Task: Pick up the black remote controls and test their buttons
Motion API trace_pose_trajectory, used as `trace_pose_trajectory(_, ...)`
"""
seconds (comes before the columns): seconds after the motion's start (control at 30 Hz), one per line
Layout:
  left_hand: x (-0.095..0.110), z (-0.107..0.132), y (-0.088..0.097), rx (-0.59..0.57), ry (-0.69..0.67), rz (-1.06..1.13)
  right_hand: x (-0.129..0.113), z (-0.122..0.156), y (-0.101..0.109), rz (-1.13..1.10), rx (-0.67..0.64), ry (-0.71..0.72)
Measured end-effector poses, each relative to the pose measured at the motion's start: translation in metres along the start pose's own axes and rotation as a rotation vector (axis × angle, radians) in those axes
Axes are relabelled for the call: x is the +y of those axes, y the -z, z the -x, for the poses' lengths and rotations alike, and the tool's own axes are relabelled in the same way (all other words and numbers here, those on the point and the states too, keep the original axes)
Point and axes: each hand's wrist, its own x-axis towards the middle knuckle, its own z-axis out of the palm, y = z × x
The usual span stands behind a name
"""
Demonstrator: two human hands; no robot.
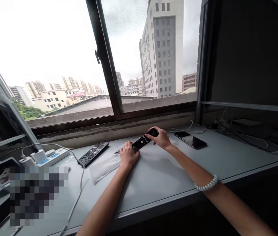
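Observation:
Between my two hands is a black remote control [142,141], its buttons facing up and its body slanting up to the right. My left hand [128,154] closes on its lower end, low over the desk. The far end is gripped by my right hand [161,138], with the thumb lying across the top face. Under and beside my left hand lies a clear plastic bag [103,168]. A second, longer black remote control [93,154] rests on the desk to the left, touched by neither hand.
A dark smartphone [190,139] lies to the right on the grey desk [163,183]. At left, a white power strip [55,157] carries plugs, and a white cable [81,183] runs to the front edge. A window [116,65] stands behind the desk.

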Motion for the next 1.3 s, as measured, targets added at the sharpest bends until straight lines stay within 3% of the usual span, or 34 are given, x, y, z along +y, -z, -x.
trace_pose_trajectory(0.17,-0.001,0.002,0.000,-0.021,0.077,-0.045,-0.005,0.004,0.001,0.081,-0.032,0.062)
trace_pose_trajectory(0.5,-0.009,0.000,-0.004,-0.007,-0.032,0.066,0.001,0.005,-0.001,0.094,-0.041,0.018)
trace_pose_trajectory(0.83,-0.013,-0.002,-0.009,-0.065,-0.098,0.139,0.004,0.006,0.001,0.029,-0.059,0.004)
trace_pose_trajectory(1.3,-0.012,-0.003,-0.008,0.025,-0.085,0.187,0.003,0.005,-0.002,-0.034,-0.067,0.024)
